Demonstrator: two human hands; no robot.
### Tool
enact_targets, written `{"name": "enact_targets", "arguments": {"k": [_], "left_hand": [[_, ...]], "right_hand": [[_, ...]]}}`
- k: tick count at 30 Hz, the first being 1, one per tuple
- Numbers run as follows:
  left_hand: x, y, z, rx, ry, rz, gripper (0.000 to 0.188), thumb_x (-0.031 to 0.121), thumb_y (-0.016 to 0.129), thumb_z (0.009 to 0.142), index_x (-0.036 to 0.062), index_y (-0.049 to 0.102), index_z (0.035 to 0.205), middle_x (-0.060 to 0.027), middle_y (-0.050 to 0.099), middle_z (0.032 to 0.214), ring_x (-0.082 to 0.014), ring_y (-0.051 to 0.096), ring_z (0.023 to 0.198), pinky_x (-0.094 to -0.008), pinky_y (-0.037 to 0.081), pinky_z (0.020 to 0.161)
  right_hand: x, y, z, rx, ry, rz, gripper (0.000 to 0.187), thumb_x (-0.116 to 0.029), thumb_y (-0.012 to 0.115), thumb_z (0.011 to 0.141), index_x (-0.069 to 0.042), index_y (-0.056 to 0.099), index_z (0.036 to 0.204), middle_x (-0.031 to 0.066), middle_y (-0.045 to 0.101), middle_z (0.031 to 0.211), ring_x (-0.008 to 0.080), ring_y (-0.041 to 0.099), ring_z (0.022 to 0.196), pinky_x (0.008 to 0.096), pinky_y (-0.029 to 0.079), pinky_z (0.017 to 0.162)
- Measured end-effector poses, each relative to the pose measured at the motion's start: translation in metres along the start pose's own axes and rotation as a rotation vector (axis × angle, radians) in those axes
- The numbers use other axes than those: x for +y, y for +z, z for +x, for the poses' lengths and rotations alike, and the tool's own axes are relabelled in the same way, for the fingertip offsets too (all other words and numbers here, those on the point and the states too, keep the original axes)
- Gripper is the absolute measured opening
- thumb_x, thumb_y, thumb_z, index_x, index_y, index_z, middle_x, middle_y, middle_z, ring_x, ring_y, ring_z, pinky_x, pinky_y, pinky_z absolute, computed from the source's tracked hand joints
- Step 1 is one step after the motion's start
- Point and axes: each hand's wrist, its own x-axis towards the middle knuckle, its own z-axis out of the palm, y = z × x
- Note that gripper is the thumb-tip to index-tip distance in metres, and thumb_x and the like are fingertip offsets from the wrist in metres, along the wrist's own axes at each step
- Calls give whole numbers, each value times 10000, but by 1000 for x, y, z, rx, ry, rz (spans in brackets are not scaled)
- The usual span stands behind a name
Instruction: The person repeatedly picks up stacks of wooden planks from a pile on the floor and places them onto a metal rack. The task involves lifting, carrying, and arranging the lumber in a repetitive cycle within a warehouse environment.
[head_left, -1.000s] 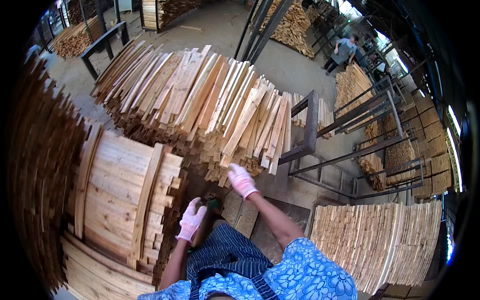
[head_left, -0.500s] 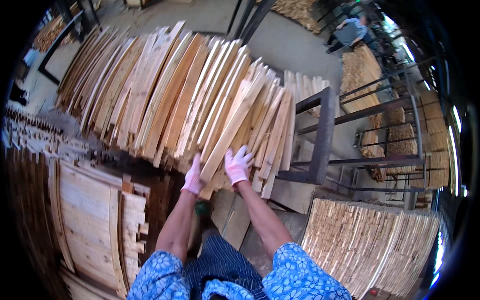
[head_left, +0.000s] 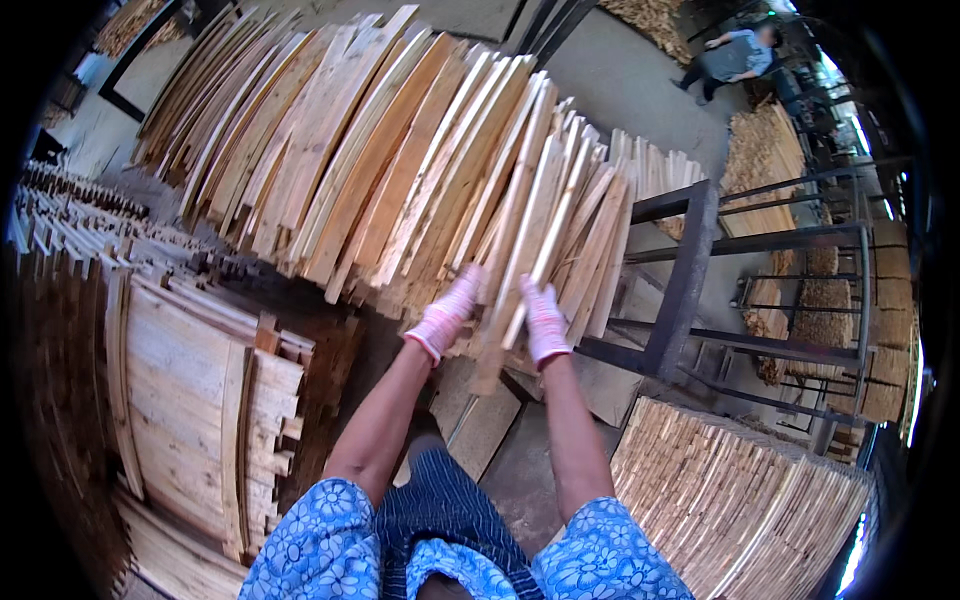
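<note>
A long row of rough wooden planks (head_left: 400,160) leans side by side across the middle, their near ends toward me. My left hand (head_left: 450,312), in a white and pink knit glove, is closed against the left side of a few wooden planks (head_left: 512,250). Gloved the same way, my right hand (head_left: 545,318) grips the right side of these planks, by a pale narrow edge. Their lower ends jut out toward me between my hands. The left fingers are slightly blurred and partly hidden by the wood.
A dark metal frame (head_left: 690,270) stands just right of the row. Stacked slats (head_left: 735,490) lie at lower right, and a wooden panel stack (head_left: 185,390) is at lower left. Far off at upper right, a person (head_left: 735,62) in blue stands beside more wood piles (head_left: 765,150).
My view has shifted, so the row sits higher and farther right. The tilted plank now lies more in line with the others. My right hand's spread fingers have drawn in to the planks' side.
</note>
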Motion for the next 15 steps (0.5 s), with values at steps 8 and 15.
{"name": "enact_targets", "arguments": {"k": [8, 15], "left_hand": [[-27, 9, 38, 305, 358, 248, 696, 389, 582, 993, 169, 308, 1594, -222, 564, 1437, -319, 572, 1286, -390, 447, 1064], [-65, -42, -130, 113, 116, 419, 703, 458, 648, 934, 158, 358, 1500, -211, 660, 1225, -323, 644, 1112, -426, 500, 989]], "right_hand": [[9, 27, -13, 194, -34, -297, 1166, -782, 619, 832, 28, 258, 1590, 325, 286, 1613, 445, 281, 1507, 462, 236, 1229], [94, 16, -139, -390, -210, 90, 748, -420, 600, 1023, -26, 308, 1587, 171, 383, 1604, 284, 369, 1476, 408, 273, 1236]]}}
